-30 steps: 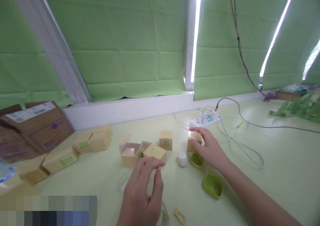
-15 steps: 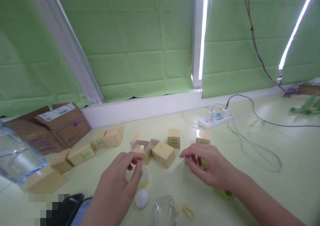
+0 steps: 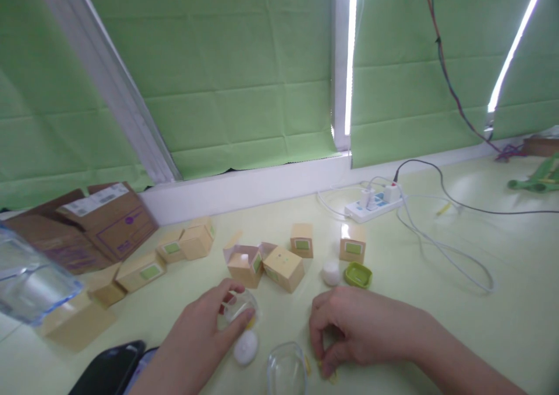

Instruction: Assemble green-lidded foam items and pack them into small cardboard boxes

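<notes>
My left hand [image 3: 201,337] curls its fingers round a small clear plastic shell [image 3: 238,307] on the table, with a white round piece [image 3: 246,347] just below it. My right hand [image 3: 358,334] is bent down with fingertips pinched on a small yellow ring [image 3: 328,371] by a second clear shell [image 3: 286,371]. Beyond the hands lie an open tan box [image 3: 242,264], a closed tan box [image 3: 283,267], a white ball [image 3: 331,272] and a green cap [image 3: 358,275].
More small tan boxes [image 3: 301,239] [image 3: 353,243] [image 3: 140,271] are scattered on the pale green table. A brown carton [image 3: 87,220] sits at left, a clear container [image 3: 26,278] at the near left, a power strip [image 3: 373,201] with cables at back right, a black object [image 3: 109,371] near me.
My right hand drew back from the far tan box toward me and came down on the yellow ring. My left hand settled onto the clear shell. The view shifted slightly.
</notes>
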A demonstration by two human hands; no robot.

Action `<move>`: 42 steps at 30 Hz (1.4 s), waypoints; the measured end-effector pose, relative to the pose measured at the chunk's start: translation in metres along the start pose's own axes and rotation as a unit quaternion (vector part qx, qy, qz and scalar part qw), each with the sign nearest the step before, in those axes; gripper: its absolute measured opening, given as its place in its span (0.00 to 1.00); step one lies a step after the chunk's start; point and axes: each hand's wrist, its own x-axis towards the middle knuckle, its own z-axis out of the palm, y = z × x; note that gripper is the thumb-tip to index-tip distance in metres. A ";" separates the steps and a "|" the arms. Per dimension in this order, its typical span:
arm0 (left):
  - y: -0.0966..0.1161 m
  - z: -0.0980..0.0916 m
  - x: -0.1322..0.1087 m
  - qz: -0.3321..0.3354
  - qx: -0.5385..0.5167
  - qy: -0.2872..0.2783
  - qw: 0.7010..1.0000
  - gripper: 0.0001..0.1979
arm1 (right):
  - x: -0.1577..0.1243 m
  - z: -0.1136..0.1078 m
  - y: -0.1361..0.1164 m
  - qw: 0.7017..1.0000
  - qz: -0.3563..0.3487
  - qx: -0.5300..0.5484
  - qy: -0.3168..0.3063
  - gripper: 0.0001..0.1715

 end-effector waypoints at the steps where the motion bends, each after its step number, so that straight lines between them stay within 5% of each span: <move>1: 0.001 0.001 0.001 -0.007 -0.002 -0.003 1.000 0.19 | 0.000 0.000 0.000 1.000 0.008 0.011 -0.003 0.06; 5: 0.002 0.003 0.003 -0.033 -0.010 0.019 0.999 0.25 | -0.001 -0.007 -0.001 0.999 0.036 0.029 0.011 0.06; 9: 0.010 -0.003 0.001 -0.010 -0.020 0.078 0.997 0.24 | 0.001 -0.015 -0.002 0.991 0.009 0.015 0.136 0.07; 13: 0.040 -0.007 -0.002 0.096 -0.081 0.156 0.980 0.19 | 0.003 -0.017 -0.003 0.951 -0.066 0.067 0.294 0.06; 18: 0.084 0.005 0.003 0.225 -0.107 0.163 0.955 0.22 | 0.004 -0.010 -0.003 0.898 -0.074 0.156 0.405 0.04; 25: 0.073 0.040 0.005 0.260 -0.133 0.216 0.932 0.30 | 0.007 -0.006 -0.005 0.901 -0.136 0.025 0.411 0.08; 36: 0.068 0.052 0.006 0.146 -0.407 0.137 0.891 0.22 | 0.006 -0.006 -0.003 0.884 -0.114 0.013 0.454 0.12; 42: 0.066 0.039 0.002 0.151 -0.269 0.111 0.945 0.22 | 0.006 -0.006 -0.005 0.901 -0.117 -0.005 0.418 0.06</move>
